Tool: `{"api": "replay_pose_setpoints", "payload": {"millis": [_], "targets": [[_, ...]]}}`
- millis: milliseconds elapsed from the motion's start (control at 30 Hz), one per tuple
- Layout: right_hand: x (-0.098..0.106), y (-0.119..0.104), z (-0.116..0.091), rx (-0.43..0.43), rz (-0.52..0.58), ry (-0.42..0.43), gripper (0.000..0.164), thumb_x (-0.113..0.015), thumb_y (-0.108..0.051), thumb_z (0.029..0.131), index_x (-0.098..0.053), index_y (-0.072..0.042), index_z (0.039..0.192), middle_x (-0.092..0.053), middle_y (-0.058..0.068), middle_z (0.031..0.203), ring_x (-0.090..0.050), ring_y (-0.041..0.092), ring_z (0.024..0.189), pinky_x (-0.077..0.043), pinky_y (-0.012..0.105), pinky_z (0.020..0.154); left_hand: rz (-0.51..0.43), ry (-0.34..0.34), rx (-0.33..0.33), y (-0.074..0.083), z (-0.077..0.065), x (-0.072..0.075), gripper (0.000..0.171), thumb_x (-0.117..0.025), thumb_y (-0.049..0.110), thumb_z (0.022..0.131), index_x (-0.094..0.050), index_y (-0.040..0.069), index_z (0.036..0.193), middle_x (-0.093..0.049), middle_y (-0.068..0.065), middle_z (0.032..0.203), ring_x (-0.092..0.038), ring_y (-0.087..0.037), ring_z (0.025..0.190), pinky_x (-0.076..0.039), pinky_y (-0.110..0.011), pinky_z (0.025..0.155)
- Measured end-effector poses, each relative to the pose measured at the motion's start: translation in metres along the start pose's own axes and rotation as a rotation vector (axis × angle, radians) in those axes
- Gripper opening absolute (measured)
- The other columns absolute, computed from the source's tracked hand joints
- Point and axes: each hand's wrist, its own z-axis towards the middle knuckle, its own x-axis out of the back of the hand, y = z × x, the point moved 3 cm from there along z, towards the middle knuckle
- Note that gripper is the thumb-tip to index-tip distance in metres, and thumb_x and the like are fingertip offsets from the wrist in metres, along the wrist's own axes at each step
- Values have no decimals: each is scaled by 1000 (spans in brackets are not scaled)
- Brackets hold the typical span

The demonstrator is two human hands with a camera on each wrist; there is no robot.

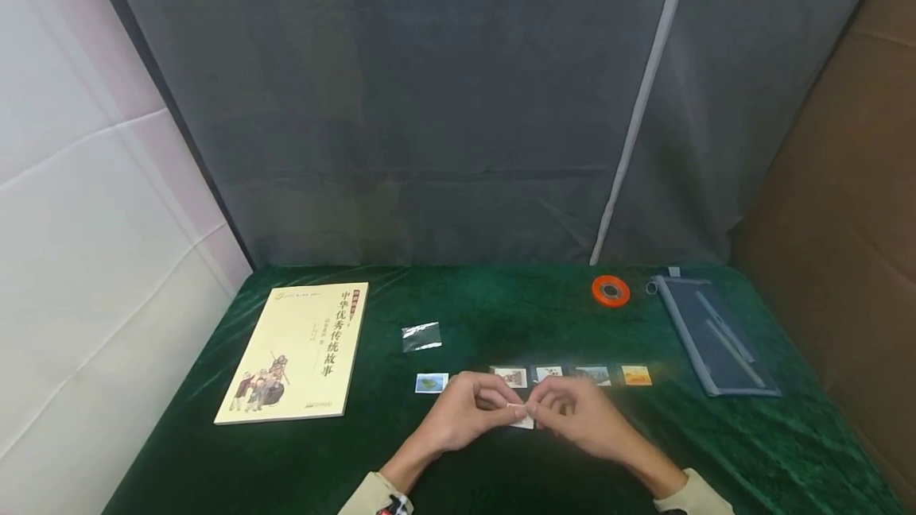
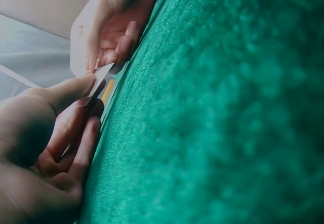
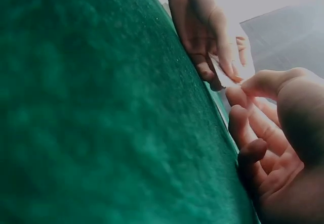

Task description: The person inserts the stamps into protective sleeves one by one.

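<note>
Close to the front of the table, my two hands meet over a small white-edged piece that looks like a stamp. My left hand pinches it between thumb and fingers; the left wrist view shows the thin card-like piece edge-on. At its other edge, the thumb and index fingertip of my right hand pinch together. Just beyond the hands lies a row of small picture stamps, among them a brown one and an orange one. A blue-green stamp lies left of my left hand.
A clear plastic sleeve lies behind the blue-green stamp. To the left is a cream-coloured book. An orange ring-shaped roll sits at the back right, beside a grey zip pouch with slender tools. Green cloth covers the table.
</note>
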Motion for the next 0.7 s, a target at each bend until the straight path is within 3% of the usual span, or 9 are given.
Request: {"api": "replay_pose_setpoints", "payload": {"millis": [233, 433, 567, 700], "targets": [[6, -9, 16, 14, -50, 11, 9, -70, -31, 107, -75, -24, 104, -76, -6, 84, -72, 11, 72, -60, 31, 67, 10, 13, -27, 2, 2, 12, 11, -79, 32, 102, -81, 26, 111, -84, 6, 105, -80, -6, 96, -63, -21, 84], [6, -19, 43, 16, -76, 38, 9, -72, -34, 106, -77, -26, 104, -76, -7, 83, -71, 12, 74, -58, 31, 68, 171, 86, -66, 9, 2, 45, 9, -78, 29, 102, -83, 28, 111, -82, 9, 101, -78, -7, 89, -63, -23, 79], [-1, -25, 62, -15, -121, 45, 14, -74, -40, 104, -77, -28, 109, -74, -10, 89, -58, 7, 62, -51, 26, 57, 257, 120, -44, 8, 2, 62, 7, -79, 26, 102, -83, 26, 108, -81, 12, 95, -75, -4, 83, -62, -23, 76], [-10, -29, 79, 17, -149, 43, 20, -77, -36, 102, -76, -22, 117, -75, -11, 97, -45, 5, 56, -41, 24, 51, 311, 145, -29, 4, 1, 73, 6, -79, 24, 102, -83, 24, 107, -80, 12, 93, -73, -4, 79, -61, -24, 72]]}}
